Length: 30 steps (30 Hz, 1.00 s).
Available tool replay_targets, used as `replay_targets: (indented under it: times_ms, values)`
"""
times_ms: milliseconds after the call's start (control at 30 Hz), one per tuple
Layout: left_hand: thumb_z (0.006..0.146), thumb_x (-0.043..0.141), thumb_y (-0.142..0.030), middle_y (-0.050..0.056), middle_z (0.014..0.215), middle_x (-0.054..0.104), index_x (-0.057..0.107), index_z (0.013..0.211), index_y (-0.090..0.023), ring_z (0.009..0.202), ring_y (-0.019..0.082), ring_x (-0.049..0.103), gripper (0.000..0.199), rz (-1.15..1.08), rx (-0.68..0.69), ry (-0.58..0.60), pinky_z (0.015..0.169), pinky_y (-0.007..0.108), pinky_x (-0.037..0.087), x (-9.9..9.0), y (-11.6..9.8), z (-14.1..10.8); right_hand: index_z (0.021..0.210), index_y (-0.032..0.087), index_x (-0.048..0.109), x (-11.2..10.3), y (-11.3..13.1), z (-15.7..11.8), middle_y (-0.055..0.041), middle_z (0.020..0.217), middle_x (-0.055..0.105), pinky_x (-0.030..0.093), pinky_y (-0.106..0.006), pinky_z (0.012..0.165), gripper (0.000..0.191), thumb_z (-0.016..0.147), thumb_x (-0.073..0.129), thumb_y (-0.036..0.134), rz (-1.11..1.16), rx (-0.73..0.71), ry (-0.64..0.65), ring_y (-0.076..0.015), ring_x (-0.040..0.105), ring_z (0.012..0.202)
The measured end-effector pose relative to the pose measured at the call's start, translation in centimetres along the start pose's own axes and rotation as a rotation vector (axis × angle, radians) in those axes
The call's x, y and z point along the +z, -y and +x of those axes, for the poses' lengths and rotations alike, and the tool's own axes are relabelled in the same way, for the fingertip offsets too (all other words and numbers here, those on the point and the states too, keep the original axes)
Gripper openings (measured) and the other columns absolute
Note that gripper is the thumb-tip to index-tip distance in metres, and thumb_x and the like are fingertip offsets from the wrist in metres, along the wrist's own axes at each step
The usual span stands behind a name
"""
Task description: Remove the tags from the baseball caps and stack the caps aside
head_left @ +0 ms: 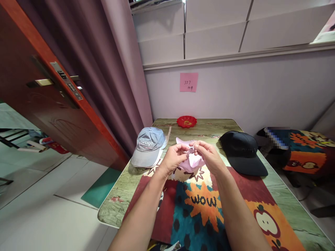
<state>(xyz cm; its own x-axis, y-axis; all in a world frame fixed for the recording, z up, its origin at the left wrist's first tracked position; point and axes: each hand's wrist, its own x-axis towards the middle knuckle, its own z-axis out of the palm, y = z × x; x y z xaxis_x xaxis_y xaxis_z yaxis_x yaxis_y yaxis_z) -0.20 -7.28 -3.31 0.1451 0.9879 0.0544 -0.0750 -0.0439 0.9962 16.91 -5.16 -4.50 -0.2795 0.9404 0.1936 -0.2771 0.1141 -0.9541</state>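
Observation:
A pale pink cap (193, 164) is held over the middle of the table, partly hidden behind my fingers. Its crown opening faces me, and a narrow strap (191, 150) spans between my two hands. My left hand (176, 157) pinches the strap's left side between thumb and fingers. On the other side, my right hand (206, 153) is closed on the strap's right end. To the left sits a light blue cap (150, 143) with white lettering, its brim toward me. A black cap (242, 150) rests at the right, brim pointing to the front right.
A red scalloped dish (186, 121) stands at the table's back edge. Under the caps lies a colourful mat (199, 209) on the green wood-look table (115, 205). A pink note (188, 82) is stuck to the wall. An open brown door (78, 115) stands left.

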Motion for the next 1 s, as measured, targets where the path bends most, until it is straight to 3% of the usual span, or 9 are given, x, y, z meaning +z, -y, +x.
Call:
replay_targets:
  times_ms: [267, 400, 667, 1000]
  values:
    - [0.059, 0.087, -0.026, -0.001, 0.076, 0.061, 0.064, 0.075, -0.013, 0.069, 0.011, 0.056, 0.031, 0.010, 0.061, -0.066, 0.066, 0.023, 0.046, 0.8, 0.4, -0.2, 0.078, 0.018, 0.067, 0.4, 0.3, -0.3, -0.0014, 0.088, 0.063, 0.043, -0.023, 0.059, 0.031, 0.076, 0.080, 0.047, 0.080, 0.055, -0.019, -0.0095, 0.050, 0.064]
    - [0.061, 0.085, -0.022, -0.003, 0.077, 0.059, 0.063, 0.080, -0.015, 0.066, 0.009, 0.054, 0.029, 0.073, 0.156, -0.135, 0.063, 0.021, 0.045, 1.2, 1.7, -0.2, 0.074, 0.019, 0.064, 0.6, 0.2, -0.2, 0.0000, 0.077, 0.062, 0.044, -0.024, 0.055, 0.035, 0.072, 0.082, 0.049, 0.077, 0.068, -0.051, -0.0105, 0.052, 0.060]
    - [0.074, 0.076, -0.019, 0.001, 0.084, 0.066, 0.076, 0.091, -0.018, 0.063, 0.009, 0.052, 0.017, 0.328, 0.380, -0.247, 0.059, 0.021, 0.044, 1.2, 2.5, -0.3, 0.074, 0.017, 0.063, 0.3, 0.5, -0.2, -0.0023, 0.075, 0.065, 0.047, -0.026, 0.060, 0.032, 0.074, 0.080, 0.045, -0.099, 0.002, -0.119, -0.0119, 0.058, 0.060]
    - [0.080, 0.077, -0.026, 0.004, 0.092, 0.069, 0.077, 0.096, -0.019, 0.071, 0.012, 0.058, 0.018, 0.341, 0.409, -0.208, 0.067, 0.024, 0.048, 1.1, 3.0, -0.2, 0.068, 0.020, 0.057, -0.5, 0.2, 0.1, -0.0032, 0.079, 0.068, 0.049, -0.027, 0.062, 0.016, 0.077, 0.064, 0.031, -0.382, -0.046, -0.116, -0.0148, 0.060, 0.064]
